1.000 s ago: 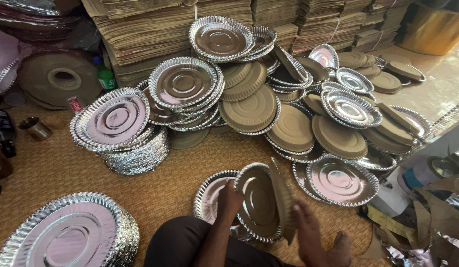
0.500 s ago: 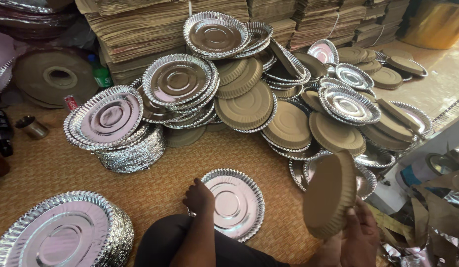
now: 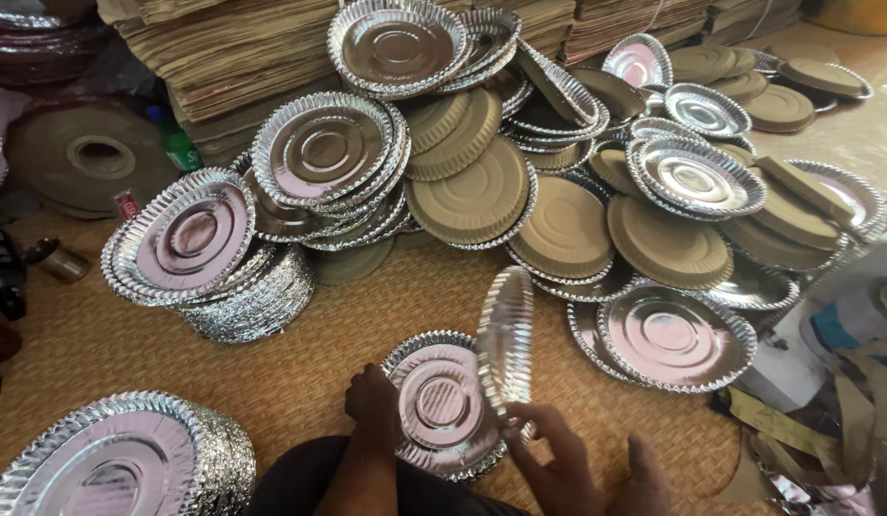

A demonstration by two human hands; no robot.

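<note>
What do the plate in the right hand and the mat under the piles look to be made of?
The plate held on edge by the right hand: likely paperboard faced with silver foil, judging by its mirror shine, crimped rim and the dull brown backs of overturned plates. Mat: woven straw or reed, going by its fine tan ribbing.

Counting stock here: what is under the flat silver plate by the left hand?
The flat silver plate lies on more plate rims, then the woven mat. The stack's depth is hidden; the left hand covers its edge.

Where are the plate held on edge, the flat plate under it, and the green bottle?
Upright plate (image 3: 506,344), head view, its silver face.
Flat plate (image 3: 439,401), head view, its centre.
Green bottle (image 3: 179,148), head view, its body.
</note>
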